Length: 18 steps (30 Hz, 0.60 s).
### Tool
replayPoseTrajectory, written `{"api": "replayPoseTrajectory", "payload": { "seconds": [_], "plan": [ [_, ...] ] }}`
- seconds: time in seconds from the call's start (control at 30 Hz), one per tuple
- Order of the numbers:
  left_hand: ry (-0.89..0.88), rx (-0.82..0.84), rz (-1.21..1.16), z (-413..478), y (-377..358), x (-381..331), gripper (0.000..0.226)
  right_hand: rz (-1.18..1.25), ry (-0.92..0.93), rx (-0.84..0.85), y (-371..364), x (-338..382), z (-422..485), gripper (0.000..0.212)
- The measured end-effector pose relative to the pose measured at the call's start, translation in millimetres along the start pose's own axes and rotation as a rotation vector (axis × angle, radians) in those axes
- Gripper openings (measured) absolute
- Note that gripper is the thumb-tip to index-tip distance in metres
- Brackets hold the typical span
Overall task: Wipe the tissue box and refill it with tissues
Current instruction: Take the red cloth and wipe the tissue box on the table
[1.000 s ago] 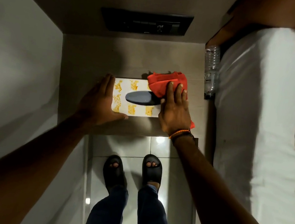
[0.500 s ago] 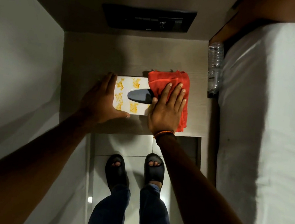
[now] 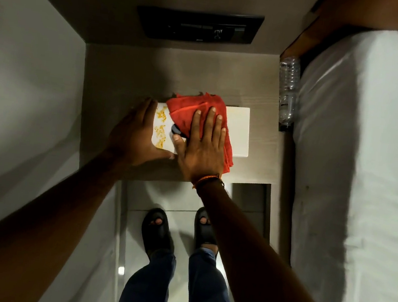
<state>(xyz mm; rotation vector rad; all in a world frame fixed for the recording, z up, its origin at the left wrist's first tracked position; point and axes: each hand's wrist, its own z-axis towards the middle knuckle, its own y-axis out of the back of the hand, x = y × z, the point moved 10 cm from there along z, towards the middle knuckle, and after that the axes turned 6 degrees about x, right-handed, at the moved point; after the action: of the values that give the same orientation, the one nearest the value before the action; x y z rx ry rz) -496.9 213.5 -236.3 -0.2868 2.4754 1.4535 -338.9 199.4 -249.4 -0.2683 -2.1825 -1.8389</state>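
**Figure: Wiping the top of the tissue box, refill not yet begun**

A bed with white sheets fills the right side of the head view. Beside it is a grey wood-grain worktop, set in a corner below a dark switch panel on the wall.

The tissue box, white with yellow markings at its left end, lies flat near the front edge of the worktop. The left hand rests against the box's left end with its fingers straight and its thumb along the near side, bracing the box without curling round it. The right hand lies flat, fingers extended and slightly spread, and presses a red cloth onto the middle of the box top.

A clear plastic bottle lies at the worktop's right edge, against the bed. Only a corner of the box's dark dispensing slot shows, beside the right thumb. An orange band circles the right wrist.

Judged from this layout, the wiping step is in progress on the top face. No tissue protrudes from the slot and no refill pack is in view, so the sides, opening the box and refilling it appear to remain.
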Motion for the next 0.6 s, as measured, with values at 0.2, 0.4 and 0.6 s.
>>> {"api": "replayPoseTrajectory", "payload": {
  "seconds": [0.2,0.4,0.6],
  "plan": [
    [0.042,0.028,-0.011,-0.5,-1.8,5.9,0.146,-0.042,-0.099,-0.002,8.0,-46.2,6.3,0.083],
    [0.057,0.039,-0.022,1.2,-5.8,8.0,0.147,-0.032,-0.227,-0.034,9.2,-39.1,8.7,0.08],
    [0.047,0.007,-0.022,0.9,-5.2,5.9,0.147,-0.026,-0.114,-0.03,-7.6,-7.1,3.5,0.06]
  ]
}}
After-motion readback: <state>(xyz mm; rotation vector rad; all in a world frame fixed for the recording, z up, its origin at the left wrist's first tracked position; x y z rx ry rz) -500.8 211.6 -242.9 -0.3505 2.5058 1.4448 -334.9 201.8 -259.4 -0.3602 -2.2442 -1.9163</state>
